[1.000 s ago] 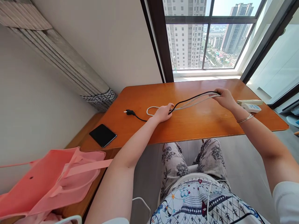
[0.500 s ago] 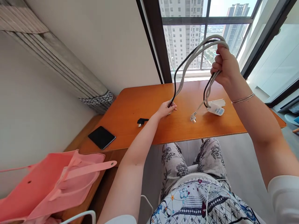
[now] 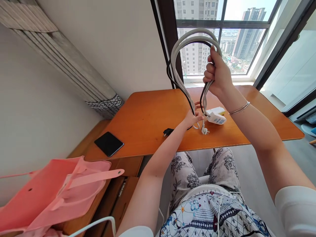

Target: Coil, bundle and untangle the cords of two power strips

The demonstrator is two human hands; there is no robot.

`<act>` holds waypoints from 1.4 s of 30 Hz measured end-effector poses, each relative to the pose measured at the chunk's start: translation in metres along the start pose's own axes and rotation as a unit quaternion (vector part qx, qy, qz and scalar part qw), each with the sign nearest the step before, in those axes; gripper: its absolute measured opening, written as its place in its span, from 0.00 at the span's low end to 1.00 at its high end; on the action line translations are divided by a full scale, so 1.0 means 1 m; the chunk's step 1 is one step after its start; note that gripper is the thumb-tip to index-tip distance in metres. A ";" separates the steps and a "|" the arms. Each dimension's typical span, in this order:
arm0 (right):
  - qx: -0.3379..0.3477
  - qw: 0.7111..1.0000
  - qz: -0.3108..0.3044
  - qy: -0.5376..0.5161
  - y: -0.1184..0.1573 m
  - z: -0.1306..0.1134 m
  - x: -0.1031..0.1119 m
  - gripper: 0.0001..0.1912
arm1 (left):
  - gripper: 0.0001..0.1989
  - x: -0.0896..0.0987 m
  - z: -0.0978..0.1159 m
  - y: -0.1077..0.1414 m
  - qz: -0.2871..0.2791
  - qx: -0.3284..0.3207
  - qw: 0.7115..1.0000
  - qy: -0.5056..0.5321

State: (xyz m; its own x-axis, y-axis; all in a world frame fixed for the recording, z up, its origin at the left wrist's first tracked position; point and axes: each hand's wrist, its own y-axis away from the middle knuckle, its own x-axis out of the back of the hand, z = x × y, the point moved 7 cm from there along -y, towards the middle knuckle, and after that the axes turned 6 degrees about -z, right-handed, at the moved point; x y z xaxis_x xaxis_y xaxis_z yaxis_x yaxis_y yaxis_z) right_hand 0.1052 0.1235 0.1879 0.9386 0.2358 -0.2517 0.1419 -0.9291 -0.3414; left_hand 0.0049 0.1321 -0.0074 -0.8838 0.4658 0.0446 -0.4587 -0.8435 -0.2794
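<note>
Raised before the window, my right hand (image 3: 217, 72) is closed around a bundle of white and black cables (image 3: 175, 62), which arches over to the left. Lower down, my left hand (image 3: 194, 118) grips the other side of the loop just above the table. A white plug (image 3: 204, 130) hangs beside its fingertips at the table. To the right of the plug, a white power strip (image 3: 216, 118) lies on the wooden table (image 3: 148, 108), with cable running up from it. A black plug (image 3: 168, 132) rests left of my left wrist, partly hidden by the forearm.
A black tablet (image 3: 109, 144) lies at the table's left front corner. Beyond it, a pink bag (image 3: 61, 194) sits on a lower wooden surface at the left. A window (image 3: 199, 59) stands behind the table, and a curtain (image 3: 74, 72) hangs on the left wall.
Both hands have come closer together: my right hand moved left, my left hand moved right. The cables now form a rounder loop. The black plug and the power strip's near end shifted.
</note>
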 end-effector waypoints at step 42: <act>0.001 0.995 0.001 -0.096 0.013 -0.051 0.029 0.24 | 0.21 -0.003 -0.016 0.015 -0.165 0.100 0.981 -0.027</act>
State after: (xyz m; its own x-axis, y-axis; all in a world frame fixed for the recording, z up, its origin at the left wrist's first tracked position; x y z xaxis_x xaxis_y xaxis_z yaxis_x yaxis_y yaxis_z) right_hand 0.1503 0.1034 0.2225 0.8620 0.2838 -0.4200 0.1394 -0.9293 -0.3419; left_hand 0.0027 0.1223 -0.0275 -0.6846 0.7123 0.1545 -0.7254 -0.6867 -0.0483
